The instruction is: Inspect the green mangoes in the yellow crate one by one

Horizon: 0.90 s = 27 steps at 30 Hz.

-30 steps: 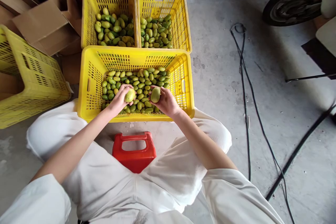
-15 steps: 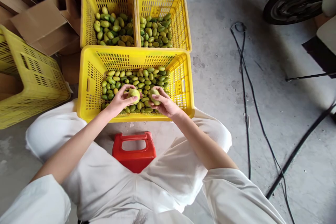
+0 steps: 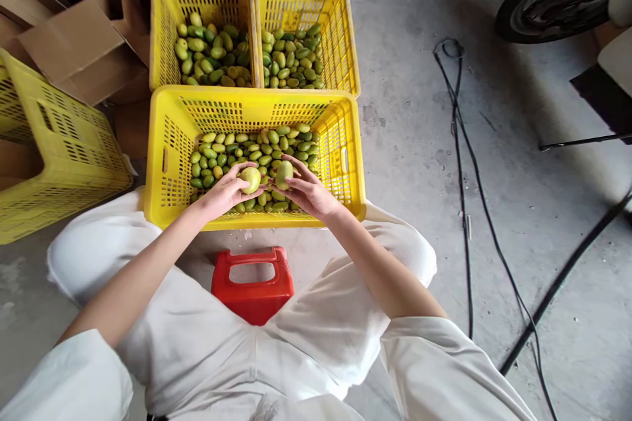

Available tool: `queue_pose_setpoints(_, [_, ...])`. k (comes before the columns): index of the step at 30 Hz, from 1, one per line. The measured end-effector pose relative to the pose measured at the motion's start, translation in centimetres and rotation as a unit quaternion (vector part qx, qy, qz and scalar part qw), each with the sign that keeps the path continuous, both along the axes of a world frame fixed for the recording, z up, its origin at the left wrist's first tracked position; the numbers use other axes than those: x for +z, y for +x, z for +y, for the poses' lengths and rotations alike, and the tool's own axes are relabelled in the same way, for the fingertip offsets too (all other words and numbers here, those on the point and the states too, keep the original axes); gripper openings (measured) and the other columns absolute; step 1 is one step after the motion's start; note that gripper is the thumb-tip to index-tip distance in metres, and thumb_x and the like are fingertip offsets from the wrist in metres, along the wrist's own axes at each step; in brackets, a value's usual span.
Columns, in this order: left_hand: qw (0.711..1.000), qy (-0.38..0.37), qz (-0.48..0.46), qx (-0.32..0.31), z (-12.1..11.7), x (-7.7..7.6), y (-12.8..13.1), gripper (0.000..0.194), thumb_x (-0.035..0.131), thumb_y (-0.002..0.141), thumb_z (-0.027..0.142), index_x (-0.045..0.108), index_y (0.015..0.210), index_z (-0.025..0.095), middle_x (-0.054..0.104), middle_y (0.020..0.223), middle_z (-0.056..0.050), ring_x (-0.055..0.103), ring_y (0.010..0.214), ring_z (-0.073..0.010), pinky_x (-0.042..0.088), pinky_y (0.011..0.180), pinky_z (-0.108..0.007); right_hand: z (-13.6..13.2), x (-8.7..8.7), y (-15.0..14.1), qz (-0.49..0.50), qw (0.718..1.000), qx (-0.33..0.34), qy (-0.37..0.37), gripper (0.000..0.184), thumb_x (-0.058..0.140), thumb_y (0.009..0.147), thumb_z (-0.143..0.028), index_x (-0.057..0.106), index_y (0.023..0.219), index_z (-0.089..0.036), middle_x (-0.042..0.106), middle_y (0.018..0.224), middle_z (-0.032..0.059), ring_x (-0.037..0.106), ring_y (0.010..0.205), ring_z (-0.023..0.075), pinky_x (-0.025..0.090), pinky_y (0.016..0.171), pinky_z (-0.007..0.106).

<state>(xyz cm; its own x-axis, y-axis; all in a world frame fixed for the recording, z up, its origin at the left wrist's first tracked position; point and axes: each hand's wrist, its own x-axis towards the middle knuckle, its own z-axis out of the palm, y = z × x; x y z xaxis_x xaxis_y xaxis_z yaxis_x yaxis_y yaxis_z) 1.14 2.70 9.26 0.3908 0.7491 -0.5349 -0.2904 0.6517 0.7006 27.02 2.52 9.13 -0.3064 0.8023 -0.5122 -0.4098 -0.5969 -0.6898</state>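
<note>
My left hand (image 3: 228,192) is closed around a pale yellow-green oval fruit (image 3: 251,180), its thumb lying on the near side. My right hand (image 3: 310,193) grips a second green oval fruit (image 3: 284,175) between thumb and fingers. The two fruits are held close together, slightly apart, above the front yellow crate (image 3: 257,97). Inside that crate lie many loose oval fruits (image 3: 220,149), green to yellow. My hands and forearms cover part of the pile.
Behind stand two yellow crates, left (image 3: 157,26) and right (image 3: 348,33), both holding similar fruit. Another yellow crate (image 3: 81,138) and cardboard boxes (image 3: 74,46) are at left. A red stool-like object (image 3: 254,306) sits between my legs. Black cables (image 3: 459,118) and a wheel (image 3: 557,3) lie right.
Both hands have drawn nearer each other. The left fruit has shifted right and the right one slightly left, each turned in the fingers. The crates stay put.
</note>
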Motion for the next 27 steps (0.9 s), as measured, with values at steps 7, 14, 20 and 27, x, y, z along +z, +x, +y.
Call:
queue_pose_setpoints(7, [0.998,0.038,0.05,0.015,-0.09,0.09,0.33,0.085,0.122,0.058,0.037,0.071,0.125,0.023,0.083,0.127,-0.009,0.09,0.106,-0.0311,0.076,0.088,-0.042,-0.37,0.25,-0.4,-0.023,1.0,0.002,0.016,0.073,0.114,0.064,-0.033,0.071,0.123,-0.034,0.075,0.107,-0.0056,0.073,0.09,0.0143,0.067,0.082,0.027])
queue_pose_setpoints(14, [0.99,0.088,0.098,0.049,-0.12,-0.49,0.3,0.08,0.121,0.058,0.043,0.07,0.118,0.025,0.081,0.106,-0.003,0.078,0.092,-0.0214,0.06,0.074,-0.028,-0.38,0.03,0.02,-0.01,0.998,0.049,0.037,0.074,0.109,0.075,-0.043,0.052,0.121,-0.035,0.062,0.087,-0.0112,0.042,0.058,0.0071,0.033,0.053,0.02])
queue_pose_setpoints(20, [0.989,0.09,0.109,0.051,-0.17,-0.3,0.6,0.062,0.105,0.08,0.043,0.069,0.128,0.027,0.076,0.103,-0.003,0.065,0.088,-0.0169,0.048,0.069,-0.025,-0.17,0.33,-0.19,-0.024,0.999,0.012,0.024,0.065,0.101,0.077,-0.033,0.061,0.128,-0.036,0.068,0.101,-0.0057,0.065,0.086,0.0149,0.056,0.069,0.023])
queue_pose_setpoints(27, [0.997,0.044,0.07,0.005,-0.2,-0.32,0.47,0.067,0.092,0.082,0.034,0.059,0.139,0.03,0.074,0.114,-0.002,0.068,0.093,-0.0171,0.058,0.078,-0.028,-0.16,-0.49,0.24,0.009,0.998,0.062,0.004,0.066,0.1,0.083,-0.036,0.068,0.14,-0.035,0.077,0.118,0.0007,0.085,0.113,0.0258,0.077,0.096,0.04])
